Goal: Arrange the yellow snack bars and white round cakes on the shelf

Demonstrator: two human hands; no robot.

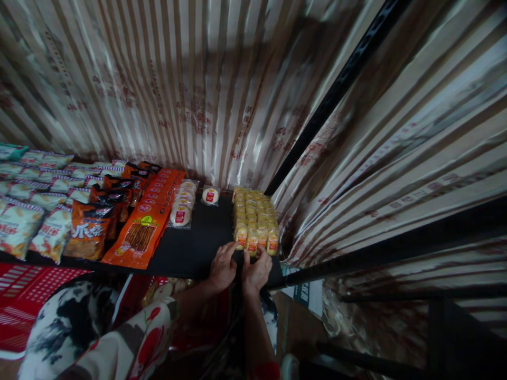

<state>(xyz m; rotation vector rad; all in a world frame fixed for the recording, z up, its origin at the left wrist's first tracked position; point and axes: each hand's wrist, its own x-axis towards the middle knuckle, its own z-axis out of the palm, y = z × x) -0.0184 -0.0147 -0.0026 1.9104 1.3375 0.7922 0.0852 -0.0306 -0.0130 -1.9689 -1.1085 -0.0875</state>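
Several rows of small yellow wrapped cakes (255, 214) are lined up at the right end of a black shelf (202, 245). At the front left corner of these rows my left hand (224, 268) reaches in with its fingers stretched out, the fingertips against the nearest cakes. Close beside it, my right hand (256, 270) has its thumb and fingers on either side of a front-row yellow wrapped cake (252, 244). Its fingertips press at the front of the row.
Left along the shelf are round white wrapped cakes (182, 207), a single one (210, 196), flat orange snack packs (138, 227), orange-black bags (87, 229) and pale bags (19, 224). Red baskets (24, 301) stand below. A black post (317, 116) rises before the striped sheeting (158, 79).
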